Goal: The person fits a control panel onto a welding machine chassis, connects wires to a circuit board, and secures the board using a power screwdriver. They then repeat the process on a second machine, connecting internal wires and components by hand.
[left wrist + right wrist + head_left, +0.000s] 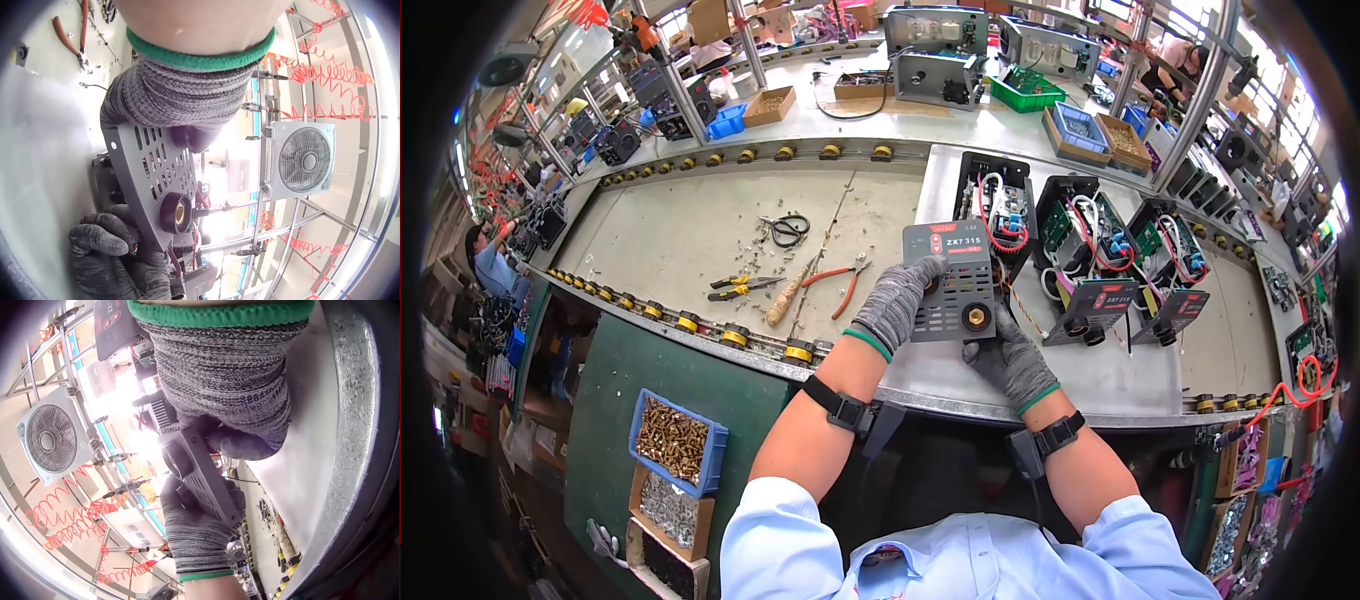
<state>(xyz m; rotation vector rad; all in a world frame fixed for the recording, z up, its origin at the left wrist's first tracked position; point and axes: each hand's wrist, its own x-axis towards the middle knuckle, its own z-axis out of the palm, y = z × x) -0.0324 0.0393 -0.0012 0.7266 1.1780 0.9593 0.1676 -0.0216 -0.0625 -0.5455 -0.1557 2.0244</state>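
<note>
A grey front panel (962, 272) marked ZX7 315 is tilted up in front of an uncovered machine unit (1003, 195). Its lower corner carries a black round socket with a brass centre (976, 317). My gloved left hand (900, 305) grips the panel's left side, thumb on the printed face. At the lower right edge, my gloved right hand (1015, 365) holds the panel with curled fingers, partly behind it. The right wrist view shows those fingers at the end of the panel (209, 487). Wires run behind the panel towards the unit.
Two more uncovered units (1083, 225) with hanging panels stand to the right. Diagonal cutters (840, 285), yellow-handled pliers (745, 288), scissors (786, 230) and a wooden-handled tool (785, 300) lie left, among scattered screws. A blue bin of brass parts (722, 450) sits lower left.
</note>
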